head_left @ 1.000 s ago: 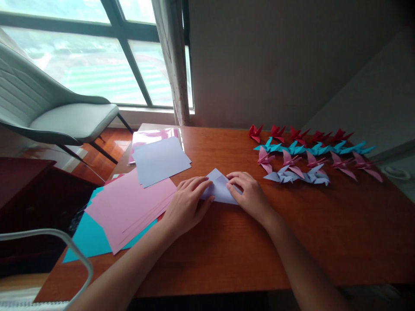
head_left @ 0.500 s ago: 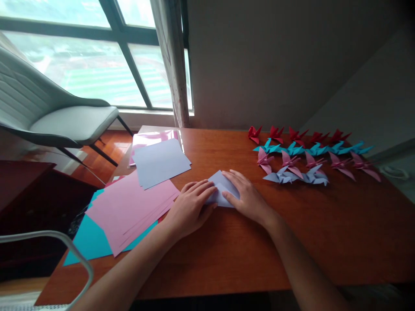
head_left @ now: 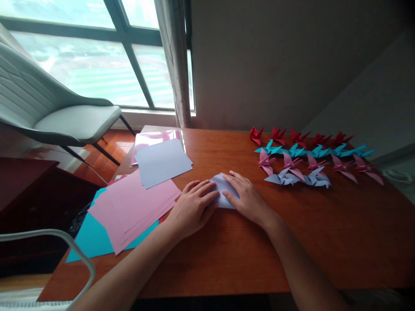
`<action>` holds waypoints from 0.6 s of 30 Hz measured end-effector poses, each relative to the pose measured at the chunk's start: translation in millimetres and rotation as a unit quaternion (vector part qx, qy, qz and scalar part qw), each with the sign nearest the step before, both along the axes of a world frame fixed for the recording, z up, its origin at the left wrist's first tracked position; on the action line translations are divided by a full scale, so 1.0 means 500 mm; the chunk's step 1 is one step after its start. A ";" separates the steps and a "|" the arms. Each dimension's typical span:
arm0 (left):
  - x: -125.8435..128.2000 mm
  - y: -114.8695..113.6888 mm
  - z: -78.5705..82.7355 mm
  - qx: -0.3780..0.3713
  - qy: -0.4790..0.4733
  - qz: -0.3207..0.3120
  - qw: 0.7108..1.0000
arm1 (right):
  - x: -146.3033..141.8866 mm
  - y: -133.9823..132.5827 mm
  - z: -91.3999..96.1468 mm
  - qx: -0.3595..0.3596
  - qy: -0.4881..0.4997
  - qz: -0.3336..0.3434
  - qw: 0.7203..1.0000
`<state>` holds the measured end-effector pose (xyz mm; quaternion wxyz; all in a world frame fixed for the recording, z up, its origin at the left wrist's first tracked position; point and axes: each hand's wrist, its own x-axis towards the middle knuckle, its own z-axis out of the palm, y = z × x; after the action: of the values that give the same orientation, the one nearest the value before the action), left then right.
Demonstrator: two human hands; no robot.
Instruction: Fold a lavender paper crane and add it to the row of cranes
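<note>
A folded piece of lavender paper (head_left: 222,188) lies on the wooden table (head_left: 227,250) between my two hands. My left hand (head_left: 192,209) rests flat on its left side, fingers stretched out and pressing down. From the right, my right hand (head_left: 247,196) lies over the paper with fingers extended, covering much of it. Only a small part of the paper shows between the hands.
Stacks of lavender (head_left: 162,161), pink (head_left: 136,206) and cyan sheets (head_left: 90,239) lie at the left. Rows of folded paper cranes, red (head_left: 298,136), cyan (head_left: 317,151), pink (head_left: 311,163) and lavender (head_left: 298,178), stand at the back right. A grey chair (head_left: 61,116) stands by the window.
Both hands have closed in over the lavender paper, flattening it; less of it shows now than a second ago.
</note>
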<state>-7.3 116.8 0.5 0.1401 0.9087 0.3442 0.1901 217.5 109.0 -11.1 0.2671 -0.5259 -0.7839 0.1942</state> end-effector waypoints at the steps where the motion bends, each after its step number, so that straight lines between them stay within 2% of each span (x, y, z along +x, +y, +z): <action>1: 0.001 0.000 0.000 0.000 0.004 0.000 1.000 | -0.001 0.000 0.002 -0.001 0.008 0.000 1.000; 4: 0.002 -0.001 0.001 -0.001 0.008 0.001 1.000 | -0.007 0.000 0.005 0.002 0.058 -0.010 0.998; 7: 0.002 -0.001 0.000 -0.004 -0.003 0.007 1.000 | -0.010 0.003 0.002 -0.005 0.129 -0.049 0.990; 11: 0.001 -0.003 0.001 -0.007 -0.015 0.010 1.000 | -0.005 0.008 -0.008 -0.060 0.204 -0.094 0.973; 18: 0.001 -0.007 0.007 -0.016 -0.015 0.009 1.000 | 0.001 0.006 0.009 -0.162 0.240 -0.073 0.954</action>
<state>-6.7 113.2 4.1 0.1580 0.9001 0.3534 0.1999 218.0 111.9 -6.5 0.3717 -0.5559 -0.6141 0.4192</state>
